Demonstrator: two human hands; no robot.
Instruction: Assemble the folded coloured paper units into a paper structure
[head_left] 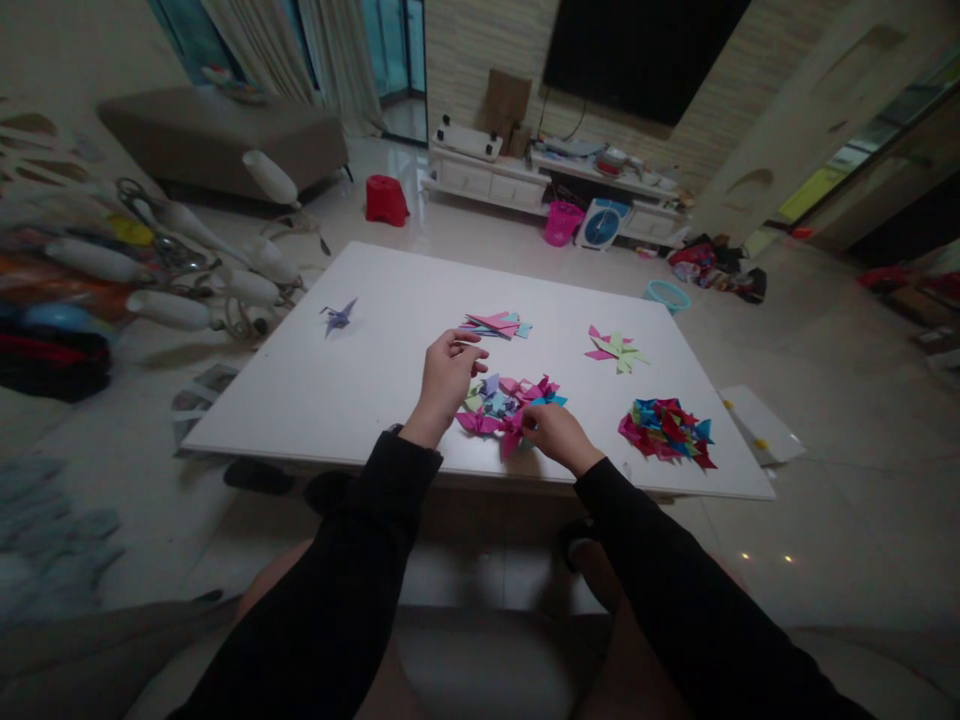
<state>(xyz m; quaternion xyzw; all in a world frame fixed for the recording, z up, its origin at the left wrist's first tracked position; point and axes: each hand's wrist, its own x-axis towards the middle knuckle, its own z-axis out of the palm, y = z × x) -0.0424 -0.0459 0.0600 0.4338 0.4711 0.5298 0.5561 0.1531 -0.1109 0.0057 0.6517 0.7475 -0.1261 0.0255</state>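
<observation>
On the white table [390, 330], pink, lilac, green and blue folded-paper pieces form a ring-like cluster [480, 422] in front of me. My right hand [556, 434] is at its near right side, with fingertips pinched on a pink folded-paper piece [512, 432]. Above the cluster's far left side is my left hand [448, 372], its fingers curved and apart, with nothing visible in them. Just beyond it lies a small stack of flat folded papers [499, 325] in pink and blue. A purple paper crane [340, 317] stands alone at the far left.
Green and pink folded strips [616, 350] lie right of centre. A heap of red, blue and green folded papers [669, 430] sits near the right edge. Left of the table are lamp arms with white shades [172, 308]. A red stool [386, 200] stands beyond.
</observation>
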